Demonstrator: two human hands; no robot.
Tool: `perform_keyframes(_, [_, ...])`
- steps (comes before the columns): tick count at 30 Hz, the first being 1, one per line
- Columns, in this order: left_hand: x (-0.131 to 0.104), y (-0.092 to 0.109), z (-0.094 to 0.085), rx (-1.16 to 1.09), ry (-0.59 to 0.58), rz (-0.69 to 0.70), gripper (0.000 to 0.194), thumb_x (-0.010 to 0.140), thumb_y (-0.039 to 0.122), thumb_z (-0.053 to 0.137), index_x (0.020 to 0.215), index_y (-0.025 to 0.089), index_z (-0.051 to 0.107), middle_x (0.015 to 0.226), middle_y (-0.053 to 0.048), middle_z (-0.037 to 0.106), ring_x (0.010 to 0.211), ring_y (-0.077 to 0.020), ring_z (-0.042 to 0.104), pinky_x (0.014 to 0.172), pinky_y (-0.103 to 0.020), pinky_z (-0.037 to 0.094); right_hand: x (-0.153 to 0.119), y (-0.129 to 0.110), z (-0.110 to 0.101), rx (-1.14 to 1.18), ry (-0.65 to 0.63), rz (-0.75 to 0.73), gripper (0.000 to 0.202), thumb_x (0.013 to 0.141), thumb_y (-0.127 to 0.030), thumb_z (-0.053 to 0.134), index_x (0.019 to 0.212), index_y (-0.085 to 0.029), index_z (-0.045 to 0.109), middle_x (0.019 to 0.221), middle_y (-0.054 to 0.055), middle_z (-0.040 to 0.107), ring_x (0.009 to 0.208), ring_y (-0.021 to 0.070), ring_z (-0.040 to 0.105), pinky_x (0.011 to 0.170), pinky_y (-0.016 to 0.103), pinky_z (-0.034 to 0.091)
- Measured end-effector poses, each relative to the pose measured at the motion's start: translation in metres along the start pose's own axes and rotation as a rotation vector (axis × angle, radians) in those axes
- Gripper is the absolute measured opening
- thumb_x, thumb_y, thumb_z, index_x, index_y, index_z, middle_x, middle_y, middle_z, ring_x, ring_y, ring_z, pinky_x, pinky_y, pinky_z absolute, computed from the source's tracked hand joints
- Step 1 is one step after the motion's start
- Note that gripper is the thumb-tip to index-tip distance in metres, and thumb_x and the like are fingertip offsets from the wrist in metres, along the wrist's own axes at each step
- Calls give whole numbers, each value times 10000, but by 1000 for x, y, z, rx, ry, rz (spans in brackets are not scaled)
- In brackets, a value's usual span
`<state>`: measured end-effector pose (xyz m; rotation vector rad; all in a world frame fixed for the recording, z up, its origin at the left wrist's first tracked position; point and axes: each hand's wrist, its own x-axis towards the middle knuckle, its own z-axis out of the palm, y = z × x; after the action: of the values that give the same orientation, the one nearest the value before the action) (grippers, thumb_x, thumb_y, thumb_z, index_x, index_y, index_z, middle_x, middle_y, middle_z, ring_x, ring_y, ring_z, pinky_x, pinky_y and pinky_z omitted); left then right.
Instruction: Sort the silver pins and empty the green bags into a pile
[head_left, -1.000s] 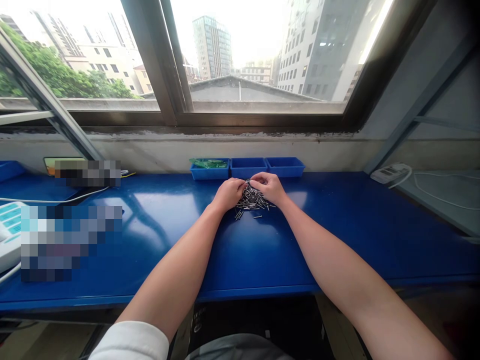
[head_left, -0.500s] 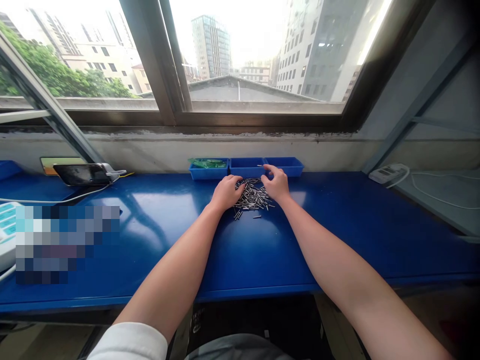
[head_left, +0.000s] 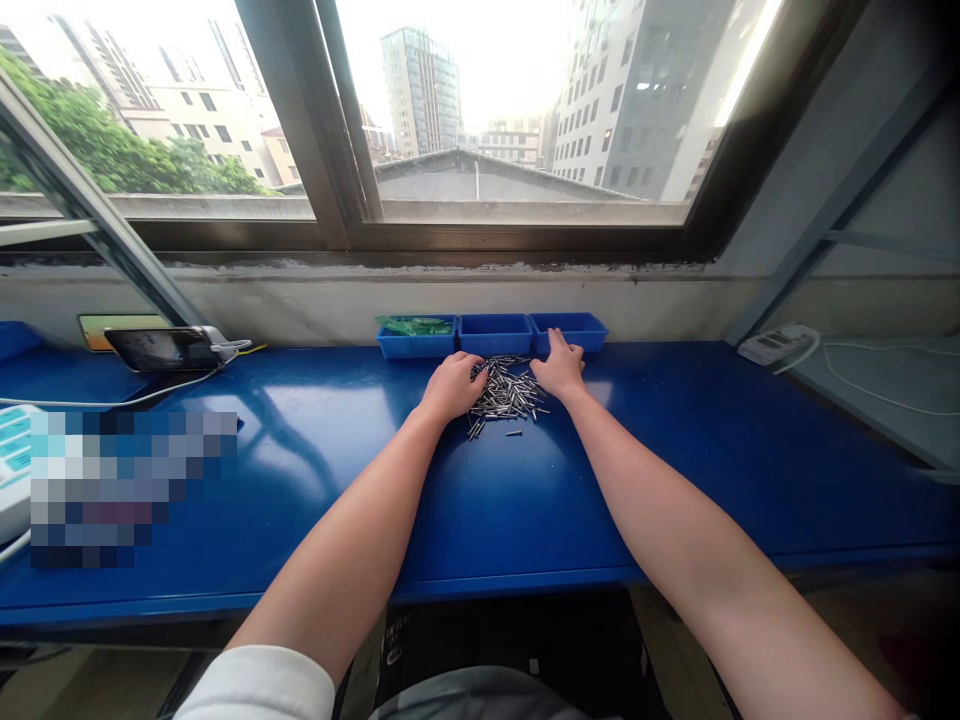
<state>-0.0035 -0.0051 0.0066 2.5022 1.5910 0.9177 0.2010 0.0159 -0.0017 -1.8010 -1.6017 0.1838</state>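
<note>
A pile of small metal pins, perhaps rivets or screws [head_left: 512, 392], lies on the blue table [head_left: 517, 510]; a few lie loose at its near edge. My left hand [head_left: 452, 385] rests against the pile's left side, thumb apart from curved fingers, with nothing visible gripped. To the right of the pile is my right hand [head_left: 559, 367], its fingers stretched forward at the front wall of the right blue bin [head_left: 592, 335]. No pin shows in it. The middle blue bin [head_left: 495, 335] stands behind the pile, and the left blue bin [head_left: 418, 347] holds green plastic bags [head_left: 416, 326].
At the left, a phone [head_left: 161, 350] leans by a white charger with a cable. A white device [head_left: 19, 460] sits at the left edge beside a blurred patch. A power strip [head_left: 776, 343] lies at the far right near a metal shelf frame. A window rises behind the table.
My right hand has moved slightly right and its fingers have stretched out. The pin it held over the middle bin is no longer seen in its fingers. My left hand stays in place.
</note>
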Motion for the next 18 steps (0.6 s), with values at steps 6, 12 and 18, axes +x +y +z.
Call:
perform_keyframes(6, [0,-1,1,8,-32,-6,356,849,371,472,1098,170,628,1116,-91,618,1037,-228,571,947,-337,442,-2,-2,-2,40,-14,-9,726,723,-281,520,1416,-201,317,1512,46,247,1212,339,323,986,495,340])
perform_keyframes(12, [0,-2,2,15,-37,-9,358,841,379,476,1091,176,632,1103,-89,618,1021,-232,576,923,-335,453,-2,-5,-4,37,58,-32,623,723,-266,537,1326,-142,448,1399,119,412,1216,323,342,984,455,346])
perform_keyframes(18, [0,-1,1,37,-88,-15,335,828,414,487,985,197,689,1043,-84,634,974,-233,590,891,-328,465,-7,-12,0,-8,-99,-164,413,722,-412,582,1044,-164,654,1076,133,603,1060,292,494,914,400,399])
